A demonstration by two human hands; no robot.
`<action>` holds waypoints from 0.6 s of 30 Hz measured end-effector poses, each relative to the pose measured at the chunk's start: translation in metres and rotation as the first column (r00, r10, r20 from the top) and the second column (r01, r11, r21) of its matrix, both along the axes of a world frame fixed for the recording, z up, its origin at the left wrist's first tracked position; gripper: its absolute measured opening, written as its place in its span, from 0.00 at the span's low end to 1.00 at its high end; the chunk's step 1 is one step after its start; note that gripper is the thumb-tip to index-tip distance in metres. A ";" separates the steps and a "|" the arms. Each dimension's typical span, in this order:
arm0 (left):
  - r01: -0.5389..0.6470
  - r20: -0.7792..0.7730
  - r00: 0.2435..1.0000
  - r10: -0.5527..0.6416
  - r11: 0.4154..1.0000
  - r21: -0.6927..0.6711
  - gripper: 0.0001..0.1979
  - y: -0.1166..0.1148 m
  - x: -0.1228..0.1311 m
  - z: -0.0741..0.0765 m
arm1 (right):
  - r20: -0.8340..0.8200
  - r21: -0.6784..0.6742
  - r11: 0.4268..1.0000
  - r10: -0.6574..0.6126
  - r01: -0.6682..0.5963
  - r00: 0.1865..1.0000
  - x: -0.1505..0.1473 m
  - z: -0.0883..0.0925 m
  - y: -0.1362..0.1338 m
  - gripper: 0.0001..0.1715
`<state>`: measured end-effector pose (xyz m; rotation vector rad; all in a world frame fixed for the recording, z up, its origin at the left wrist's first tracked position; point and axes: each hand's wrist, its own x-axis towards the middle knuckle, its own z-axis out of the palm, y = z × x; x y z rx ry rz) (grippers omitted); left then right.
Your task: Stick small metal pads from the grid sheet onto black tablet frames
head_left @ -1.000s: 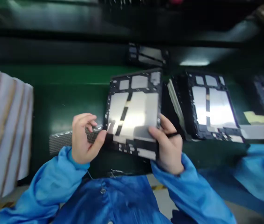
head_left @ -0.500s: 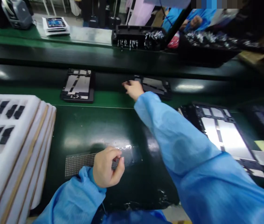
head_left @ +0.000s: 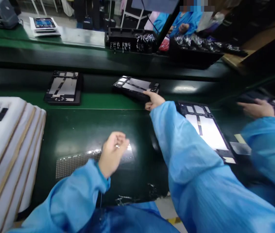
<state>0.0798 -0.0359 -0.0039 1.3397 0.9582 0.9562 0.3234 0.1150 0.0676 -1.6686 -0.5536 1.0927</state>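
My right hand (head_left: 153, 99) reaches across the green bench and grips the near edge of a black tablet frame (head_left: 135, 85), which is tilted up off the dark conveyor belt (head_left: 30, 77). My left hand (head_left: 112, 152) hovers close to me over a strip of small perforated stickers (head_left: 79, 161). Its fingers are curled in a pinch on something small that I cannot make out. Both arms wear blue sleeves.
Another tablet frame (head_left: 63, 87) lies on the belt at left, a third frame (head_left: 206, 129) on the bench at right. White foam trays (head_left: 4, 142) are stacked at left. A co-worker's hand (head_left: 256, 108) works at far right. Black parts trays (head_left: 130, 40) stand behind.
My right hand has closed on the frame on the belt and lifted its near edge, drawing it toward me. My left hand has risen slightly from the sticker strip. The view shifted left.
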 end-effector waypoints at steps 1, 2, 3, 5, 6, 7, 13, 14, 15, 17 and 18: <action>0.002 0.014 1.000 -0.001 0.997 -0.079 0.22 0.018 0.017 0.003 | -0.038 -0.020 0.999 0.033 -0.034 0.999 -0.012 -0.001 -0.026 0.17; 0.010 0.027 1.000 -0.006 0.989 -0.145 0.24 0.036 0.033 0.007 | -0.070 -0.035 0.996 0.085 -0.087 0.994 -0.024 -0.001 -0.058 0.17; 0.026 0.038 0.999 -0.019 0.980 -0.196 0.24 0.052 0.046 0.009 | -0.105 -0.034 0.988 0.148 -0.153 0.983 -0.034 0.000 -0.095 0.20; 0.057 0.047 0.998 -0.047 0.966 -0.251 0.25 0.072 0.061 0.014 | -0.180 -0.024 0.947 0.311 -0.321 0.933 -0.043 0.002 -0.178 0.28; 0.068 0.043 0.997 -0.059 0.963 -0.261 0.25 0.073 0.062 0.015 | -0.209 -0.020 0.921 0.377 -0.389 0.902 -0.042 0.004 -0.219 0.32; 0.090 0.035 0.996 -0.084 0.961 -0.263 0.25 0.068 0.058 0.016 | -0.223 -0.013 0.903 0.415 -0.429 0.882 -0.037 0.006 -0.257 0.35; 0.534 -0.049 0.824 -0.565 0.802 -0.266 0.22 -0.022 0.007 0.010 | -0.086 -0.017 0.982 0.184 -0.186 0.979 0.027 0.013 -0.373 0.36; 0.586 -0.086 0.778 -0.622 0.768 -0.259 0.21 -0.035 0.002 0.011 | -0.096 -0.009 0.985 0.168 -0.169 0.981 0.032 0.013 -0.374 0.35; 0.616 -0.137 0.743 -0.656 0.749 -0.246 0.20 -0.043 -0.002 0.013 | -0.117 0.010 0.983 0.185 -0.185 0.976 0.033 0.014 -0.371 0.33; 0.615 -0.277 0.713 -0.645 0.764 -0.195 0.17 -0.046 -0.009 0.022 | -0.155 0.080 0.958 0.283 -0.274 0.946 0.024 0.017 -0.356 0.24; 0.590 -0.357 0.715 -0.601 0.793 -0.154 0.17 -0.041 -0.015 0.027 | -0.164 0.123 0.935 0.349 -0.332 0.923 0.016 0.018 -0.344 0.20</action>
